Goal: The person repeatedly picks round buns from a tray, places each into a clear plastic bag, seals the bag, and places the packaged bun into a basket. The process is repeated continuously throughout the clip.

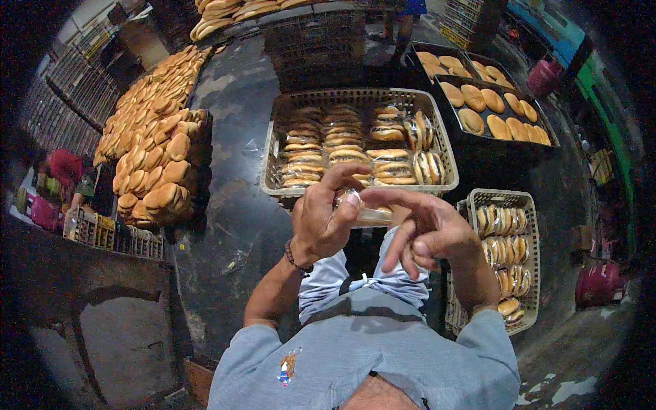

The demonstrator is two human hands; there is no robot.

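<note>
My left hand [318, 219] pinches the twisted neck of a clear plastic bag between thumb and fingers. The bag seems to hold a pale bread bun [374, 217], partly hidden behind my hands. My right hand [437, 232] is beside it, its index finger stretched out to the bag's neck and its other fingers loosely bent and apart. Just beyond both hands stands a pale plastic crate [447, 154] with rows of bagged filled buns [345, 137], most lying in stacks and some on edge at its right side.
A second crate [535, 239] of bagged buns stands at my right. Dark baking trays [488, 140] with round buns lie at the far right. Loose buns [154, 164] are heaped at the left, and a person [65, 171] is at the far left. Another person's legs [404, 31] show at the back.
</note>
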